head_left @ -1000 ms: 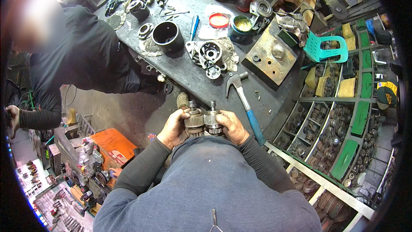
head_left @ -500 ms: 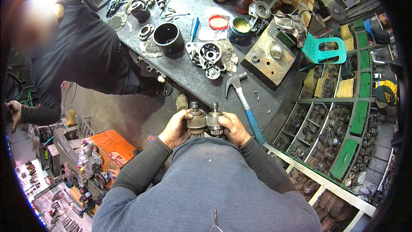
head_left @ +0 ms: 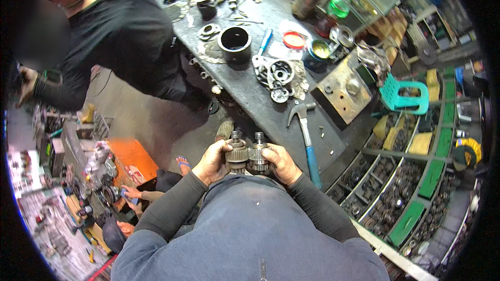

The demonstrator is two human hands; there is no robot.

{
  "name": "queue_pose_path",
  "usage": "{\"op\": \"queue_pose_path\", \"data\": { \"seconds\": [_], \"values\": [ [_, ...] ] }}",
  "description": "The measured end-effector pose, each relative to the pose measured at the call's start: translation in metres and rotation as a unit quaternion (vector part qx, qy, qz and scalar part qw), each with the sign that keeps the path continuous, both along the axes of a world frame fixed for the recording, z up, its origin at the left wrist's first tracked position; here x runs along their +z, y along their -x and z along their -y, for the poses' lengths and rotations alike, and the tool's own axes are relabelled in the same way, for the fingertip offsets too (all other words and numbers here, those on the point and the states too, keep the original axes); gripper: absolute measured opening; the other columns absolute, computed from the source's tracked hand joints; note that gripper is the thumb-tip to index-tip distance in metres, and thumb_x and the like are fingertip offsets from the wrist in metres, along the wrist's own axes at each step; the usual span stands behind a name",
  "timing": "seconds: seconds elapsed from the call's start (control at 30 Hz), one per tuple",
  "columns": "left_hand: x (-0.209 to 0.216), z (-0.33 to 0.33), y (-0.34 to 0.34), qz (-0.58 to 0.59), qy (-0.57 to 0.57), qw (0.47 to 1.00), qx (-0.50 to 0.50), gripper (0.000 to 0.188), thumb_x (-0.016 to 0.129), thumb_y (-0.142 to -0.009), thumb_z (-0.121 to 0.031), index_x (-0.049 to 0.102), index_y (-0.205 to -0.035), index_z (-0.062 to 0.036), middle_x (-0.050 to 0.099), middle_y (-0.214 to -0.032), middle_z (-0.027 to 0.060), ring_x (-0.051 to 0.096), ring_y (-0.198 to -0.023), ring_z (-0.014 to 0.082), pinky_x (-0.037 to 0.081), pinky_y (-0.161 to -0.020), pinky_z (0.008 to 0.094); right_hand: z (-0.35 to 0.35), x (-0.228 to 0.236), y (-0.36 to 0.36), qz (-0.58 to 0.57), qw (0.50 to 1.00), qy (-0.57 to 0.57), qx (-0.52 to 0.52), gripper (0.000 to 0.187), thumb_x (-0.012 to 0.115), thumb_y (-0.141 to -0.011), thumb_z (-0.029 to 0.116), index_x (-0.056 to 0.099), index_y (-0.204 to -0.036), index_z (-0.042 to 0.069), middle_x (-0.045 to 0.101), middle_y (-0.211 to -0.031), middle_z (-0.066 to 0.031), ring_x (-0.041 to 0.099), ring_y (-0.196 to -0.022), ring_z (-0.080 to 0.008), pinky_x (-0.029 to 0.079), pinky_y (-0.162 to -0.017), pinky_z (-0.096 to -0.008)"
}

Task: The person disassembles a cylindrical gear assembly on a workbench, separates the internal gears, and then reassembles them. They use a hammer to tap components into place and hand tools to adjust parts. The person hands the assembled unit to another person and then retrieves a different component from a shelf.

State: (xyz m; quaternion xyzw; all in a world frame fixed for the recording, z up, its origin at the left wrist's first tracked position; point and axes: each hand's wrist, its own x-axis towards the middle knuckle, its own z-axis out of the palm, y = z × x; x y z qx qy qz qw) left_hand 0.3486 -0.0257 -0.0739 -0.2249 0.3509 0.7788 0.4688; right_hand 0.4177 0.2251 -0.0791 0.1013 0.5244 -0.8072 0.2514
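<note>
Side by side in front of my torso are two steel gear assemblies, each with a toothed ring and a narrower shaft end pointing up. My left hand [head_left: 212, 162] is closed round the left gear assembly [head_left: 237, 153], which looks slightly wider and darker. The right gear assembly [head_left: 258, 156] is gripped by my right hand [head_left: 283, 163], its thumb against the toothed side. The two parts nearly touch; whether they do, I cannot tell. My palms and fingers hide their outer sides.
Ahead stands a dark workbench [head_left: 245, 96] with a claw hammer [head_left: 307, 143], a metal housing [head_left: 281, 73], a black cylinder [head_left: 234, 44] and a steel block [head_left: 345, 96]. Parts shelves [head_left: 396, 177] line the right. One person [head_left: 130, 41] stands left; another person [head_left: 114, 231] is low at lower left.
My view has turned, so the bench and shelves sit further right and lower. More of the person at lower left shows. Both hands keep the same gear assemblies.
</note>
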Motion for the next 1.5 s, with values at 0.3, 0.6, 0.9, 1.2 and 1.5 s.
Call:
{"op": "queue_pose_path", "data": {
  "seconds": [0.3,0.6,0.9,1.2,1.5],
  "values": [
    [-0.009,0.087,-0.058,0.010,-0.048,0.987,0.153,0.051,0.054,-0.095,-0.027,0.066,-0.136,0.0012,0.073,-0.132,0.0233,0.072,-0.120,0.0410,0.055,-0.113,0.0588,0.076,-0.002,0.023,0.019,0.986,-0.042,0.161,0.056,0.067,-0.109,0.046,0.070,-0.137,-0.002,0.076,-0.117,-0.0068,0.069,-0.103,-0.0140,0.057,-0.094,-0.0327],
    [-0.031,0.186,-0.158,0.032,-0.078,0.942,0.326,0.043,0.054,-0.096,-0.027,0.071,-0.127,-0.0016,0.077,-0.113,0.0195,0.076,-0.102,0.0368,0.062,-0.096,0.0537,0.198,-0.017,0.007,0.098,0.949,-0.026,0.300,0.051,0.067,-0.109,0.040,0.067,-0.136,-0.004,0.075,-0.119,-0.0119,0.071,-0.105,-0.0200,0.060,-0.096,-0.0386],
    [-0.059,0.277,-0.273,0.042,-0.090,0.889,0.447,0.047,0.054,-0.095,-0.029,0.070,-0.128,0.0007,0.077,-0.120,0.0213,0.074,-0.108,0.0386,0.059,-0.104,0.0557,0.316,-0.065,-0.040,0.151,0.888,0.000,0.434,0.051,0.068,-0.108,0.038,0.066,-0.134,-0.005,0.073,-0.117,-0.0108,0.069,-0.103,-0.0195,0.057,-0.095,-0.0382],
    [-0.065,0.304,-0.341,0.054,-0.067,0.847,0.525,0.049,0.054,-0.095,-0.031,0.068,-0.130,-0.0004,0.077,-0.117,0.0185,0.074,-0.105,0.0350,0.058,-0.102,0.0517,0.381,-0.076,-0.080,0.178,0.851,0.023,0.494,0.049,0.067,-0.109,0.042,0.068,-0.128,-0.003,0.073,-0.110,-0.0083,0.068,-0.094,-0.0174,0.058,-0.087,-0.0354],
    [-0.067,0.310,-0.364,0.061,-0.064,0.822,0.562,0.049,0.052,-0.096,-0.030,0.067,-0.131,0.0003,0.076,-0.119,0.0186,0.074,-0.105,0.0352,0.058,-0.103,0.0521,0.403,-0.075,-0.086,0.159,0.824,0.003,0.544,0.047,0.062,-0.110,0.039,0.068,-0.130,-0.003,0.074,-0.111,-0.0071,0.069,-0.092,-0.0153,0.058,-0.084,-0.0333]
  ]
}}
